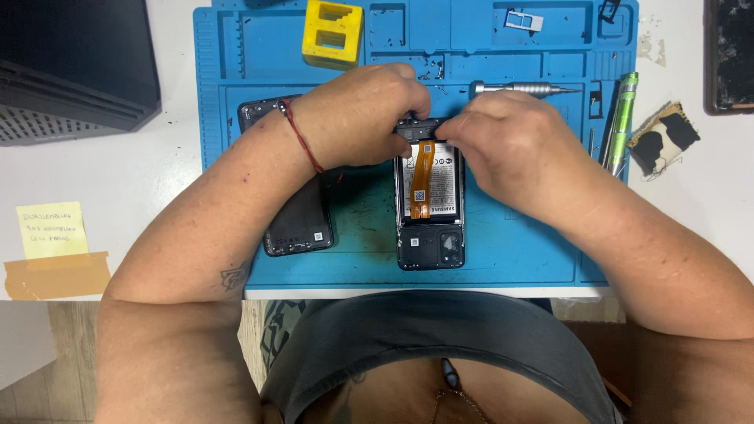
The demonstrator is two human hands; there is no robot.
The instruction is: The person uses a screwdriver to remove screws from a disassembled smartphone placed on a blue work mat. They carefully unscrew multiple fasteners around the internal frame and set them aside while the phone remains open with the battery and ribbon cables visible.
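Head cam shows the opened black smartphone with its orange flex cable (429, 196) lying on the blue silicone repair mat (534, 251), black plastic back cover (294, 212) already off beside it, left hand (357, 118) and right hand (510, 149) pinching its top-edge piece, so teardown looks roughly midway.

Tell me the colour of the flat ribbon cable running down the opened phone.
Orange; the ribbon cable on the opened phone shows best in the head view.

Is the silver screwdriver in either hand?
No: the silver screwdriver lies on the blue mat, beyond both hands working on the opened phone.
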